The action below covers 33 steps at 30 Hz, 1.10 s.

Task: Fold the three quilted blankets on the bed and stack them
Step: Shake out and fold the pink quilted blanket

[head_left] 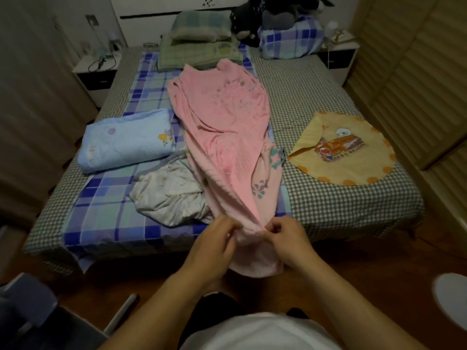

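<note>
Pink quilted blanket (222, 137) runs in a long, rumpled strip up the bed (328, 198) away from both hands, its near end hanging over the foot edge below them. The left hand (214, 245) and the right hand (285, 236) sit close together at that near end, each with fingers curled and pinching a bunch of the pink cloth; the fabric between them is gathered, not flat

To do this step well, I judge the hands should work outward along the hem until each finds a true corner, then draw the edge taut so the cloth spreads before any fold is made. Folding from a bunched grip would likely leave it lumpy

It looks soft and thin, pale pink with faint floral print, and teal flowers show on the side nearer the right hand. Beyond the left hand, a crumpled cream blanket (169, 195) lies partly under the pink one, still unfolded. Further out on that side rests a light blue blanket (123, 140), already folded into a neat block
</note>
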Motion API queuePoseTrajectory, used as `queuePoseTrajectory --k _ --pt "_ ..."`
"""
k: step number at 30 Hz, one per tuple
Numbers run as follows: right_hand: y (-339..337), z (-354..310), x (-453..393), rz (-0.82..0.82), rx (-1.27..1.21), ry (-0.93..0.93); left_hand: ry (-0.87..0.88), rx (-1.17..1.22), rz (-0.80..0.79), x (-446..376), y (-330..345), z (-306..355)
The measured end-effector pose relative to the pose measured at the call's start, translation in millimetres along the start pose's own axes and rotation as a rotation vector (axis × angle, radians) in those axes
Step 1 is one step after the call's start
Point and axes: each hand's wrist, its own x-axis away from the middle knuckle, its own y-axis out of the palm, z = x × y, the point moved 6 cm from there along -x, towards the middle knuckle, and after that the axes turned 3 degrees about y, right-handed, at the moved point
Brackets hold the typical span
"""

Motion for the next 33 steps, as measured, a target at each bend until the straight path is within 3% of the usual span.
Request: queuePoseTrajectory --k 3,6,10,15,17,23,27,31,33 --pt "-9 -1 -2 -0.078 -0.027 -0.032 0.133 -0.038 -0.132 -53 -8 0" --pt "-19 -9 -6 -0.089 0.037 -0.079 0.256 0.018 -0.409 -113 3 -1" --pt "-40 -38 -3 -0.023 0.142 -0.133 0.276 0.111 -0.841 -171 36 -21" --pt "-80 -76 12 0.163 0.245 -0.109 0.468 0.140 -1.069 -213 44 -22" --pt "-99 -82 18 0.284 0.272 -0.063 0.586 0.127 -1.049 -232 31 -15" --pt "-152 -105 30 0.650 0.314 0.062 0.994 -0.125 -0.785 -303 -16 -29" --pt "-181 -130 28 0.907 0.383 0.146 0.969 -0.275 -0.718 -338 -31 -62" --pt "-207 -146 23 1.181 0.218 0.208 0.935 -0.359 -0.576 -358 -50 -93" --pt "-217 -155 20 1.297 0.173 0.220 0.835 -0.383 -0.599 -368 -55 -109"
